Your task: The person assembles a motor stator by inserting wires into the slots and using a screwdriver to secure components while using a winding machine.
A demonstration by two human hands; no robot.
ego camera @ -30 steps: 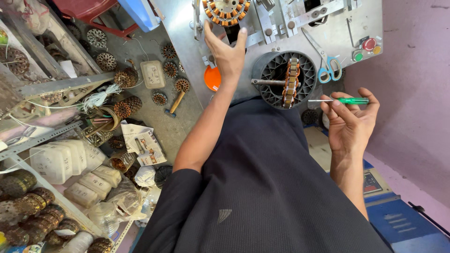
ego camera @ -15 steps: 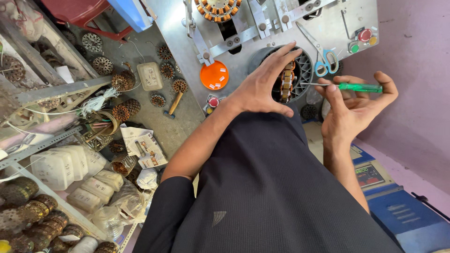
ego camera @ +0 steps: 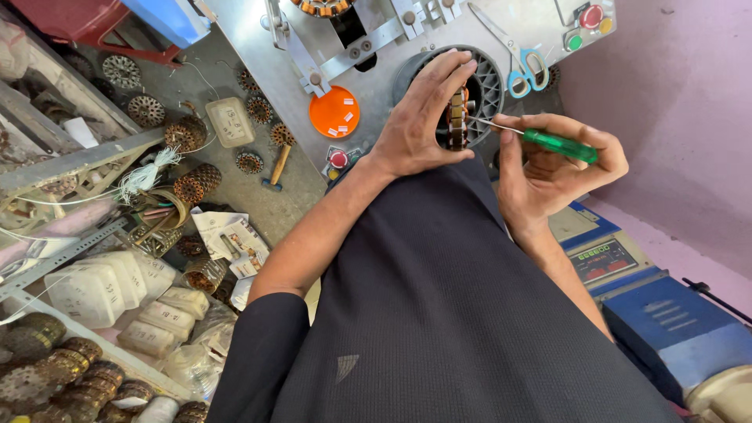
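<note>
My left hand point(ego camera: 421, 117) grips a small wound stator point(ego camera: 456, 117) mounted in front of a black round holder point(ego camera: 487, 78) on a grey metal machine panel point(ego camera: 376, 78). My right hand point(ego camera: 548, 164) holds a green-handled screwdriver point(ego camera: 558, 144), its thin metal tip pointing left and touching the stator. An orange round disc point(ego camera: 334, 111) sits on the panel left of my left hand. My dark shirt fills the lower middle of the view.
Blue-handled scissors point(ego camera: 523, 66) hang on the panel above my right hand; red and green buttons point(ego camera: 589, 19) sit at its top right. Several wound stators point(ego camera: 196, 180) lie on the grey floor at left. White plastic containers point(ego camera: 102, 290) and coil stacks line the lower left. A blue device point(ego camera: 666, 321) stands at right.
My left hand came down from the upper part of the panel and closed around the stator. My right hand brought the screwdriver tip left against it.
</note>
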